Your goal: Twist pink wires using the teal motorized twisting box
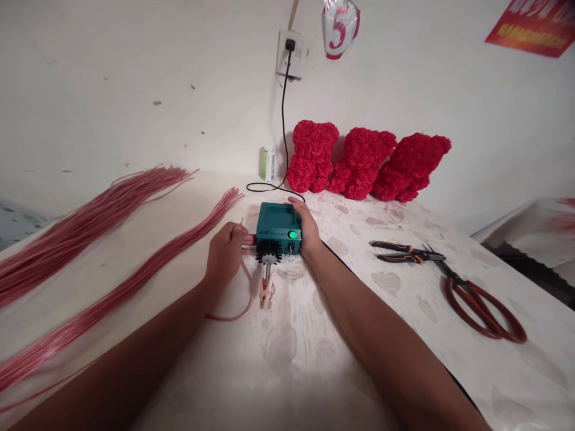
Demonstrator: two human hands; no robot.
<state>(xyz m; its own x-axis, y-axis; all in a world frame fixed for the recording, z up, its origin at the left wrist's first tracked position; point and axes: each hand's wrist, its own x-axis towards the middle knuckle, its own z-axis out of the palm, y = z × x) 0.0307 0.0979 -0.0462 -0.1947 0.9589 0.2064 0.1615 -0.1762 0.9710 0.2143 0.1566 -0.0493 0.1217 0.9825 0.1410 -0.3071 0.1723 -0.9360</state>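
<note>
Forearms stretched from the near edge across the bench (314,365), whose pale patterned cover ran back to the wall. Two long bundles of pink strands (81,226) fanned toward its left edge. Three red rose bears (363,161) stood along the far edge. Red-handled scissors (476,302) and orange-black pliers (406,252) lay near the right edge. At the middle sat the teal box (277,224), green lamp lit, its black cord (283,120) running up the wall. The right hand (309,230) wrapped its fingers over the box's top and right side. The left hand (224,254), fingers curled tight, pinched a looped pink strand (246,288) at the box's left side, beside a black toothed wheel (269,252) and a pink clip (266,292) at the front.
</note>
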